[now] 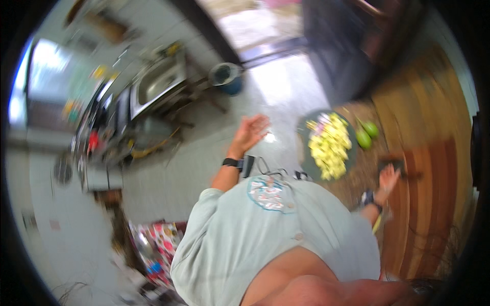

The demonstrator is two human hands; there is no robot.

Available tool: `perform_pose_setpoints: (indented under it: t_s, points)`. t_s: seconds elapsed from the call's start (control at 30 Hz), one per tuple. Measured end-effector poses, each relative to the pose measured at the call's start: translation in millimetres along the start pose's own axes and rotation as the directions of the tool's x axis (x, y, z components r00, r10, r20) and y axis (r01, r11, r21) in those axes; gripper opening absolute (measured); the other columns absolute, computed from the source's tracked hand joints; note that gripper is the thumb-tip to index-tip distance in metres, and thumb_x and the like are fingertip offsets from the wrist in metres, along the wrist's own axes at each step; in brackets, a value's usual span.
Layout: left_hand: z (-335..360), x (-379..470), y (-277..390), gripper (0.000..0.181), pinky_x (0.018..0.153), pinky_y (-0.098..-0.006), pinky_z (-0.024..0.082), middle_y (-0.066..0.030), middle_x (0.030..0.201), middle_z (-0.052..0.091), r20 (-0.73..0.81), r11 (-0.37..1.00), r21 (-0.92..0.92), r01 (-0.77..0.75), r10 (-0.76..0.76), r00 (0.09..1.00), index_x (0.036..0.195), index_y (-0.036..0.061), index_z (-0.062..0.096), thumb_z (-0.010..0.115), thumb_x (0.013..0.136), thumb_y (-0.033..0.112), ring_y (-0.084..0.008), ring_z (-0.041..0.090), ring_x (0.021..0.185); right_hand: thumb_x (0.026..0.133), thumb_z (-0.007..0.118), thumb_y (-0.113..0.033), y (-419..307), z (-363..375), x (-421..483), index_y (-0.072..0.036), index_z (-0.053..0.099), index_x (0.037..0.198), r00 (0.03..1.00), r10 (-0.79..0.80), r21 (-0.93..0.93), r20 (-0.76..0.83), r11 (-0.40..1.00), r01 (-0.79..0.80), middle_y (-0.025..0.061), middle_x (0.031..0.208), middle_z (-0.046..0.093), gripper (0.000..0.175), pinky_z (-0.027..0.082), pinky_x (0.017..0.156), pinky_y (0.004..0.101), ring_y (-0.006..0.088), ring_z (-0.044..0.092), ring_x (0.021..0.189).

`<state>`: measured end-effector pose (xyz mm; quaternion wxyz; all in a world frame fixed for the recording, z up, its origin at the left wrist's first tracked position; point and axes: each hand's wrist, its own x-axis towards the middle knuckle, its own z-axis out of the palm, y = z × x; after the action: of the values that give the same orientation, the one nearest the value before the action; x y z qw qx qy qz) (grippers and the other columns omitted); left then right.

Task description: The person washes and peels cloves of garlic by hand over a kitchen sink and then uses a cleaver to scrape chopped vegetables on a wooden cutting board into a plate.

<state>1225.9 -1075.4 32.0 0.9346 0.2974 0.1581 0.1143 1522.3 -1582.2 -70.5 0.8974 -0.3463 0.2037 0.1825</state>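
My left hand (250,132) is raised over the tiled floor, fingers apart, with nothing in it. At the right, my right hand (388,179) is over the wooden surface (425,126), at a dark, flat, knife-like object (391,164); blur hides whether it is gripped. Between the hands lies a dark green round plate (304,153), heaped with chopped pale yellow-green vegetable pieces (331,151). Some pinkish-white pieces (322,119), perhaps onion, are at its far edge. Just right of the plate lie green eggplant-like vegetables (363,140).
A steel sink (160,86) stands at the left beside a cluttered counter. A blue bucket (231,86) is on the floor near the doorway. Dark cloth or a curtain (337,57) hangs beyond the plate. A patterned floral cloth (162,239) is at the lower left.
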Motion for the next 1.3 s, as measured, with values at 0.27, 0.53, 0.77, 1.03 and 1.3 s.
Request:
perform_pose_setpoints:
  t_s: [0.27,0.53,0.77,1.03,1.3]
  points:
    - [-98.1,-149.2,20.1,0.026,0.07,-0.0361,0.042,-0.0135,0.08,0.058,-0.51,-0.176,0.76,0.626,0.434,0.742,0.072,0.0059,0.059,0.062,0.065,0.031,-0.0289,0.054,0.078,0.084,0.041,-0.034,111.1,128.0,-102.4,-0.004,0.051,0.092,0.941,0.328,-0.72,0.079,0.672,-0.174,0.0034,0.058,0.051,0.032,0.031,0.034,0.018,0.0084,0.04,0.041]
    - [-204.2,-353.1,-48.2,0.036,0.072,-0.0369,0.043,-0.0153,0.086,0.058,-0.879,0.486,0.461,0.742,0.361,0.31,0.082,0.0051,0.061,0.058,0.067,0.038,-0.0305,0.054,0.082,0.078,0.054,-0.027,277.5,241.8,-180.8,-0.006,0.053,0.082,0.705,0.684,-0.981,0.188,0.092,0.173,0.0054,0.061,0.055,0.021,0.036,0.036,0.0211,0.0116,0.05,0.047]
    - [-244.1,-467.7,-195.0,0.039,0.074,-0.0359,0.042,-0.0187,0.089,0.057,-0.931,0.845,0.098,0.525,0.264,-0.252,0.082,0.0023,0.06,0.055,0.066,0.037,-0.0316,0.053,0.085,0.074,0.057,-0.026,442.0,302.1,-211.3,-0.001,0.055,0.085,0.085,0.976,-0.256,0.199,-0.032,0.966,0.0106,0.064,0.057,0.027,0.041,0.046,0.0242,0.0149,0.055,0.056]
    - [-118.7,-483.1,-397.7,0.011,0.048,-0.0402,0.042,-0.0121,0.056,0.056,-0.708,0.724,-0.267,0.636,0.301,-0.639,0.057,0.008,0.055,0.059,0.056,0.018,-0.0289,0.055,0.055,0.068,0.061,-0.025,583.5,350.5,-303.7,0.006,0.056,0.081,-0.224,0.974,0.121,-0.041,0.228,0.966,0.0163,0.058,0.058,0.034,0.046,0.052,0.0289,0.0208,0.058,0.049]
    - [-8.0,-395.5,-480.3,0.022,0.045,-0.0407,0.036,-0.0076,0.052,0.052,-0.398,0.949,-0.082,-0.306,-0.313,-0.863,0.049,0.0038,0.051,0.059,0.064,0.019,-0.0237,0.047,0.048,0.07,0.057,-0.021,750.5,281.6,-361.0,0.007,0.054,0.09,-0.385,0.917,0.305,-0.101,0.397,0.865,0.0154,0.068,0.059,0.034,0.046,0.054,0.0302,0.0202,0.058,0.053]
